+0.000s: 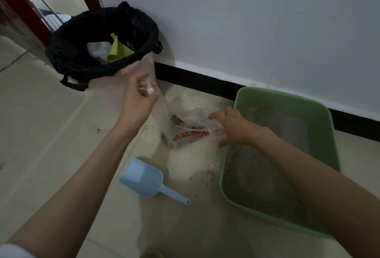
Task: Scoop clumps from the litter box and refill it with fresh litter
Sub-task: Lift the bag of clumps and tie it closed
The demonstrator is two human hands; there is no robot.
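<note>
A green litter box (320, 118) with grey litter (253, 177) stands on the floor at the right, against the wall. Between it and the bin lies a clear plastic bag (185, 122) with red print and dark clumps inside. My left hand (137, 97) pinches one bunched handle of the bag and holds it up. My right hand (232, 126) reaches into the bag's other side with fingers spread, touching the plastic. A light blue scoop (144, 179) lies on the tiles in front of the bag, held by neither hand.
A pale bin (135, 68) lined with a black bag (67, 56) stands at the back left, holding yellow paper and white trash. Spilled litter grains dot the tiles near the box. A black skirting runs along the white wall. A dark red door frame (24, 11) is far left.
</note>
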